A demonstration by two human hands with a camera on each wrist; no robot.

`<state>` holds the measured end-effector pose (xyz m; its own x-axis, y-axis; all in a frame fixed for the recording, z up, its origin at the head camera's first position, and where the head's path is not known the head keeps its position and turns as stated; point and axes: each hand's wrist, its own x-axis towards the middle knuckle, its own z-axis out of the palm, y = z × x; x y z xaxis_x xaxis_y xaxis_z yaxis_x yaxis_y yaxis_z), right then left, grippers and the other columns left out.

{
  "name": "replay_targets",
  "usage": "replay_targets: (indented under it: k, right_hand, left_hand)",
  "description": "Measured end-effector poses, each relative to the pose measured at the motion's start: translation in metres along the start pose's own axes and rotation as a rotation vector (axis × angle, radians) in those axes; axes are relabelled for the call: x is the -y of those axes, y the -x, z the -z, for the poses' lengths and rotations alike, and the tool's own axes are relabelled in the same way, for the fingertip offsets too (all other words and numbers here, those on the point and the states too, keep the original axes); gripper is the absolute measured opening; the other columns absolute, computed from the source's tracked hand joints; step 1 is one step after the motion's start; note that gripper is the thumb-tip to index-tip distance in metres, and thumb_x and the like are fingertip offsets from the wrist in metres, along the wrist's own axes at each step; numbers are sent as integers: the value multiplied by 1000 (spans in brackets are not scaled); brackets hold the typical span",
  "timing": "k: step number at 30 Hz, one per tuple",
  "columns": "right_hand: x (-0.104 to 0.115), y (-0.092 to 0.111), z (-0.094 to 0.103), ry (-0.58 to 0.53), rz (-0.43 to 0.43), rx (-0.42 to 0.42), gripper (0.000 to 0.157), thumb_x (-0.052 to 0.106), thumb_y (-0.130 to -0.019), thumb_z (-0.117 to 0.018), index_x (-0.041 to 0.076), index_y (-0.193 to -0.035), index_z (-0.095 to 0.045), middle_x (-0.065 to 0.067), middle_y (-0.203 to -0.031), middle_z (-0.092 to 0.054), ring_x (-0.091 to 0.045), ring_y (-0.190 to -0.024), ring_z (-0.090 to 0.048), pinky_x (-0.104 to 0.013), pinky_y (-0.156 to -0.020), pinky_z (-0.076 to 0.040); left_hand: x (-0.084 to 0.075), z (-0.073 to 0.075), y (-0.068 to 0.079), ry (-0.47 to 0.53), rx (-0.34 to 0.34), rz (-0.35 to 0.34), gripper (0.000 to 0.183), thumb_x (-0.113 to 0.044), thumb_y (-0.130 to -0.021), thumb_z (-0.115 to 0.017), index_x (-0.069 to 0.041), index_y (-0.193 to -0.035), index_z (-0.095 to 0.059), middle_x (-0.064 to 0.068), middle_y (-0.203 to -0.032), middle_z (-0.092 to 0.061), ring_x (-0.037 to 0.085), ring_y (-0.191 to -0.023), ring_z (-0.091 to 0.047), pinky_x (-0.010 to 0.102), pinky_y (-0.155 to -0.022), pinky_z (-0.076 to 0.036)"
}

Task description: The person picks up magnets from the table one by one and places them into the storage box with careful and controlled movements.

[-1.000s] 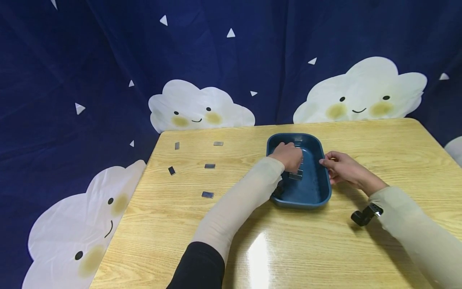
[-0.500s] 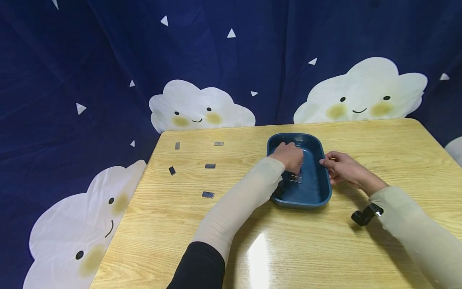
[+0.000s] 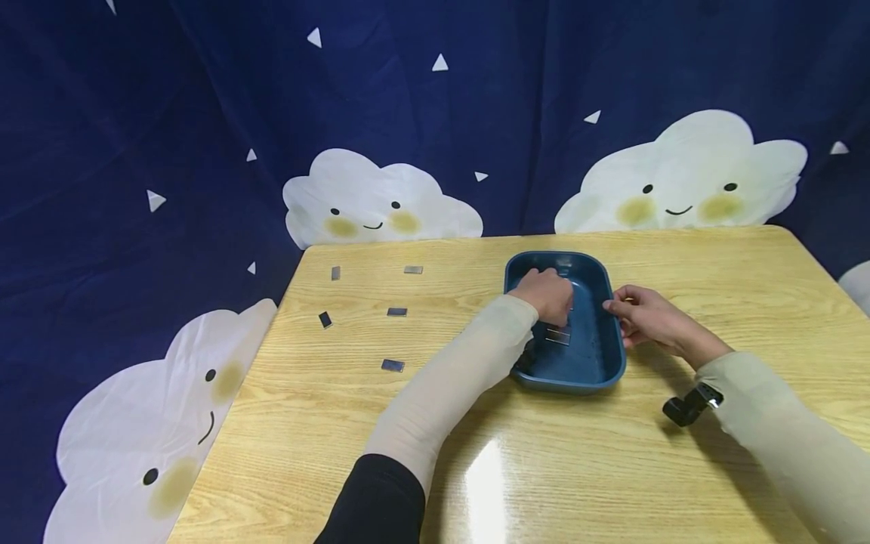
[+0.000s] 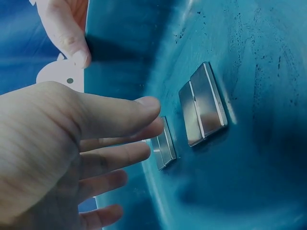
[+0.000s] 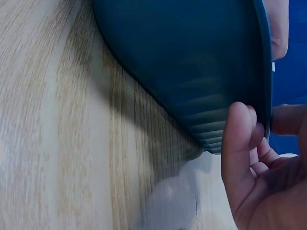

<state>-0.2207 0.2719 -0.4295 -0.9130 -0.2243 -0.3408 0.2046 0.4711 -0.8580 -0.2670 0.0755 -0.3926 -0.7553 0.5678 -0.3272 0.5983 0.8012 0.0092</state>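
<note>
A blue tray (image 3: 591, 359) stands on the table, and small shiny rectangular metal plates lie inside it. My left hand (image 3: 548, 293) reaches in over its left wall. Seen from the left wrist, the fingers of that hand are loosely extended, thumb and index tips close together. These tips are right at one pair of plates (image 4: 165, 146), with nothing visible between them. A second pair of plates (image 4: 204, 108) lies side by side just beyond. My right hand (image 3: 649, 317) pinches the tray's right rim, thumb on the inside and fingers on the outside (image 5: 237, 143).
Several more metal plates lie spread over the left part of the wooden table (image 3: 272, 453), including one plate (image 3: 392, 366) near my left sleeve. A dark blue curtain (image 3: 516, 91) with clouds hangs behind the table. A small black camera (image 3: 686, 406) sits at my right wrist.
The nearer plates in the tray have shifted slightly toward me since one second ago. Both hands stay in nearly the same place, the right one still at the rim.
</note>
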Motion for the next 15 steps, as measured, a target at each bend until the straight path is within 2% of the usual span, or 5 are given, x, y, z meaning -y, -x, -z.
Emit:
replay_targets:
  k: [7,11,15]
  right_hand:
    - [0,-2,0,-6,-3,3,28,27,-105,-44,-1,-111,-40,3,-71,-50,-8,-59,-57,-31,-58,-56]
    - [-1,-3,1,-9,-7,6,29,27,-105,-44,-1,-112,-40,3,-70,-51,-9,-59,-57,-31,-58,-56]
    - [-2,-3,1,-6,-5,5,29,27,-106,-44,-1,-112,-40,2,-71,-51,-9,-59,-57,-31,-58,-56]
  left_hand:
    - [1,0,0,14,10,12,10,-34,-94,-65,-31,-98,-74,-16,-102,-67,9,-107,-48,28,-95,-38]
    - [4,2,-1,13,4,10,17,-37,-94,-65,-34,-108,-74,-18,-111,-67,7,-111,-49,29,-100,-39]
    - [7,6,0,31,-12,4,19,-39,-94,-67,-35,-110,-74,-19,-114,-68,7,-115,-49,30,-106,-38]
